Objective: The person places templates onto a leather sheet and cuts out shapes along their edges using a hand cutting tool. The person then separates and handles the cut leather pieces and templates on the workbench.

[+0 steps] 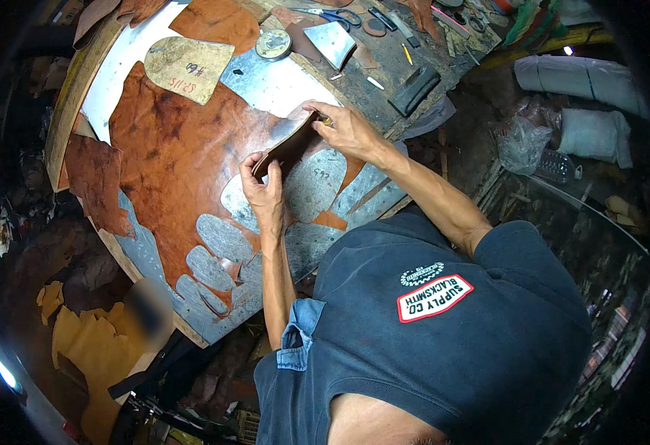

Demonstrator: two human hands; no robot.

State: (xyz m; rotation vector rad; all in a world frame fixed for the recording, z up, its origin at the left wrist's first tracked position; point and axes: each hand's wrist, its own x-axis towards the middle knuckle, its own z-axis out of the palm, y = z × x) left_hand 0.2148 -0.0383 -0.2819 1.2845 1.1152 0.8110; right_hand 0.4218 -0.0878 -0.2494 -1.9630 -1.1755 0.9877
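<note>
Both hands hold a dark brown leather piece [292, 147] above the table, its pale cut edge facing up. My left hand [267, 194] pinches its near end between thumb and fingers. At the far end, my right hand [349, 135] is closed on the same piece. A small yellow thing shows by the right fingers, too little of it to name. Beneath the hands lies a large reddish-brown leather hide [166, 148], with several rounded gaps where a grey surface shows.
On the hide's far part lie a tan rounded template [189, 68] and a round tin [273, 44]. Blue-handled scissors [334, 15], a yellow pencil [406, 53] and a dark block [414, 90] are on the bench at the back right. Yellow leather scraps [91, 341] sit at lower left.
</note>
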